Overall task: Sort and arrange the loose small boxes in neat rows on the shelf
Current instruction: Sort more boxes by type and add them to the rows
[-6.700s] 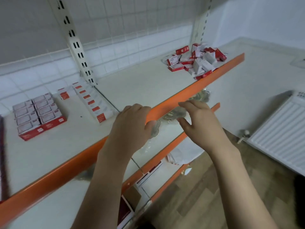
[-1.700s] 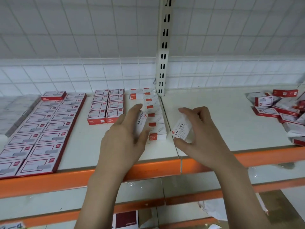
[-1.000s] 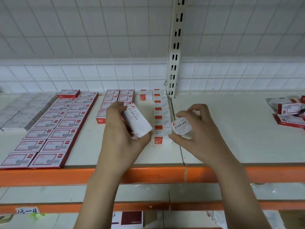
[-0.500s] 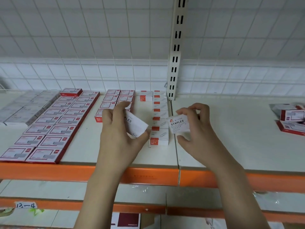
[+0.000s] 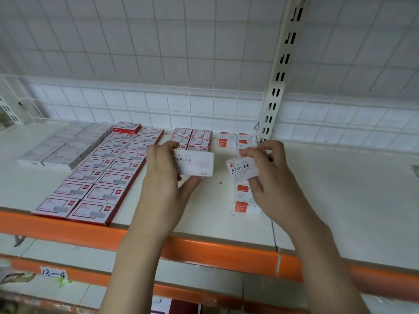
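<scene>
Two hands, each holding staples box

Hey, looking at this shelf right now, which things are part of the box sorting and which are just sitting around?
Part of the job:
- staples box in the left hand
- smaller staples box in the right hand
- white-and-orange row
- red-edged rows
- shelf

Just there:
- handwritten label
- slotted upright
- wire grid backing
</scene>
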The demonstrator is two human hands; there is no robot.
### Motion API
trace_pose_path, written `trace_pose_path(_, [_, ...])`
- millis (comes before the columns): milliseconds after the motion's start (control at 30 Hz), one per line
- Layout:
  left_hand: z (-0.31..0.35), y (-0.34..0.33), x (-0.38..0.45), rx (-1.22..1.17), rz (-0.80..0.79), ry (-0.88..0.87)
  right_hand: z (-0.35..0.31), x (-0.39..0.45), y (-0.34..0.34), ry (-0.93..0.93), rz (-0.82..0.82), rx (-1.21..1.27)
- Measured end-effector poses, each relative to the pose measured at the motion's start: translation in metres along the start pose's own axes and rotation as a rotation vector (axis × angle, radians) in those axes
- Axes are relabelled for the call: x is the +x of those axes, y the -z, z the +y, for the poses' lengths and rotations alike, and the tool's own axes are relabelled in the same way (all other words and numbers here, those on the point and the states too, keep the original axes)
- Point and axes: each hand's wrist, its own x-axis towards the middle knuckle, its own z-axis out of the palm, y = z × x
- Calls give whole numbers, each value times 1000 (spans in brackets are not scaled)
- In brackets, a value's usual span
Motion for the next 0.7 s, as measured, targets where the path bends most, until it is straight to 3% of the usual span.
trace_pose_path(300, [-62, 43, 33, 90, -63, -110, -41, 32, -43, -43, 5, -125])
trace_pose_path(700, [-188, 143, 65, 117, -260, -208, -156, 61, -125, -199, 88, -154])
